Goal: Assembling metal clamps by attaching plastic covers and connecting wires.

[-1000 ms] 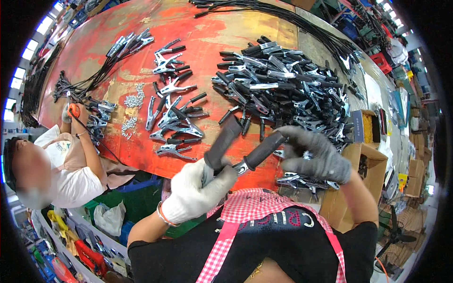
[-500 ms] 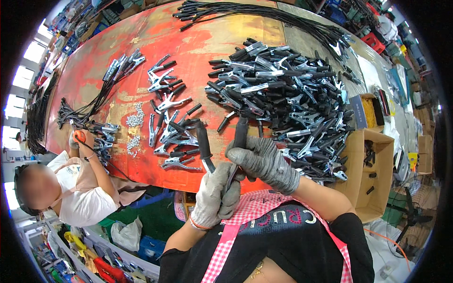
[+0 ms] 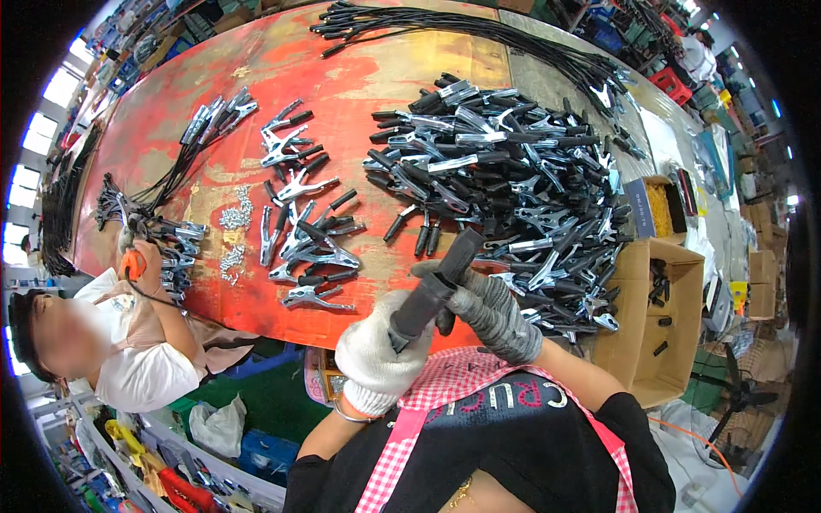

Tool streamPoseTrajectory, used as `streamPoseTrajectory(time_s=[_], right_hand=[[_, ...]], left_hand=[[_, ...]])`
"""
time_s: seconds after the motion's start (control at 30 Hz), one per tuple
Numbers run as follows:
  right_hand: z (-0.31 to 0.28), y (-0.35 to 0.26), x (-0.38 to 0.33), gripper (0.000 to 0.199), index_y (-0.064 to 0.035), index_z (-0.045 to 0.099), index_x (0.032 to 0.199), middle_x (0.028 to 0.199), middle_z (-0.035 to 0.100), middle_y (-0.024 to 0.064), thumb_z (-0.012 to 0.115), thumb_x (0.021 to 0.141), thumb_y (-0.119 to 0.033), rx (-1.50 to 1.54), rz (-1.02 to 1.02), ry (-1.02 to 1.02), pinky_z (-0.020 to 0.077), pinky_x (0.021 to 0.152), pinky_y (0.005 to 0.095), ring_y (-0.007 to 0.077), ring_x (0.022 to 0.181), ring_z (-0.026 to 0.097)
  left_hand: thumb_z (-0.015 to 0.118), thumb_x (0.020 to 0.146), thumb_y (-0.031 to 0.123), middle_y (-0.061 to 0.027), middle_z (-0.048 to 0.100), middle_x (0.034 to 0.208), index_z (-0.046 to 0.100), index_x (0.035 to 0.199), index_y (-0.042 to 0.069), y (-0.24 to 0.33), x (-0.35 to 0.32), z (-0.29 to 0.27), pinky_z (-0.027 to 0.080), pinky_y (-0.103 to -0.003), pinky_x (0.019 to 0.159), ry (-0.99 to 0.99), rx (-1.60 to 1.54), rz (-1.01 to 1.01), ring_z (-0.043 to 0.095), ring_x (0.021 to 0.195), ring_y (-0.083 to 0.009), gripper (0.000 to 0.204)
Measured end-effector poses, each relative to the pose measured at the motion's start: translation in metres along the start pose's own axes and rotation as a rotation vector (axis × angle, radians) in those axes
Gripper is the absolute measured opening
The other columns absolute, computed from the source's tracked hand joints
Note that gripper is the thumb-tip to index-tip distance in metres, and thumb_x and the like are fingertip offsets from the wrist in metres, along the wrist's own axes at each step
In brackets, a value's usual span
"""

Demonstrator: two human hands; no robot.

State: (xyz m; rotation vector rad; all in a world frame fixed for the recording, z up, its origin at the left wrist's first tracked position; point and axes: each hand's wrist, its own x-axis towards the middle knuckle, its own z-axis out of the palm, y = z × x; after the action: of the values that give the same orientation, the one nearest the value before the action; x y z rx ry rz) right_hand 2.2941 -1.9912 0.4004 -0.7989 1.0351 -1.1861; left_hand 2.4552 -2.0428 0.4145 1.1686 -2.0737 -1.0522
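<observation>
The left hand (image 3: 376,355), in a white glove, has its fingers wrapped tight round the lower end of a black clamp (image 3: 432,291). The right hand (image 3: 489,312), grey-gloved, curls its fingers closed on the clamp's upper part, above the red surface's (image 3: 342,77) near edge.

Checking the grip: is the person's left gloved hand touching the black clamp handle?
Touching. The head view shows the left hand wrapped around the lower end of the black clamp handle, with no gap.

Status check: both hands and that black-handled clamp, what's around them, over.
Left hand and right hand, both gloved, closed on one black-handled clamp. Held above red table edge. Big clamp pile just beyond.
</observation>
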Motion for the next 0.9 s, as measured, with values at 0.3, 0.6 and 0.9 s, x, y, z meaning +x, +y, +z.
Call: streamPoseTrajectory(time_s=[0.3, 0.6, 0.9], right_hand=[[-0.014, -0.023, -0.004, 0.054, -0.0046, 0.048, 0.128, 0.104, 0.058, 0.0035, 0.065, 0.085, -0.031, -0.046, 0.032, 0.131, 0.0449, 0.084, 0.0278, 0.0111, 0.092, 0.056], [-0.045, -0.066, 0.009, 0.042, -0.0173, 0.062, 0.108, 0.096, 0.059, 0.0067, 0.067, 0.068, -0.025, -1.941, -0.653, -0.196, 0.0460, 0.079, 0.0412, 0.0240, 0.086, 0.059], [-0.026, -0.024, 0.011, 0.030, -0.0152, 0.059, 0.072, 0.066, 0.057, 0.0050, 0.061, 0.067, -0.044, -2.104, -0.385, -0.495, 0.0408, 0.070, 0.0431, 0.0237, 0.071, 0.059]], left_hand=[[0.073, 0.069, 0.013, -0.0145, 0.061, 0.070, 0.060, 0.109, 0.005, 0.007, 0.005, -0.004, 0.046, -0.039, 0.051, -0.005, 0.330, 0.224, 0.061, 0.060, -0.0326, 0.043], [0.067, 0.066, 0.017, -0.0110, 0.061, 0.071, 0.053, 0.107, 0.010, -0.016, -0.007, -0.003, 0.047, -0.042, 0.048, -0.162, 0.319, 0.295, 0.061, 0.057, -0.0312, 0.045], [0.062, 0.070, 0.034, -0.0066, 0.054, 0.049, 0.054, 0.081, 0.016, -0.002, -0.016, 0.018, 0.042, -0.044, 0.037, 0.008, 0.234, 0.215, 0.058, 0.043, -0.0273, 0.022]])
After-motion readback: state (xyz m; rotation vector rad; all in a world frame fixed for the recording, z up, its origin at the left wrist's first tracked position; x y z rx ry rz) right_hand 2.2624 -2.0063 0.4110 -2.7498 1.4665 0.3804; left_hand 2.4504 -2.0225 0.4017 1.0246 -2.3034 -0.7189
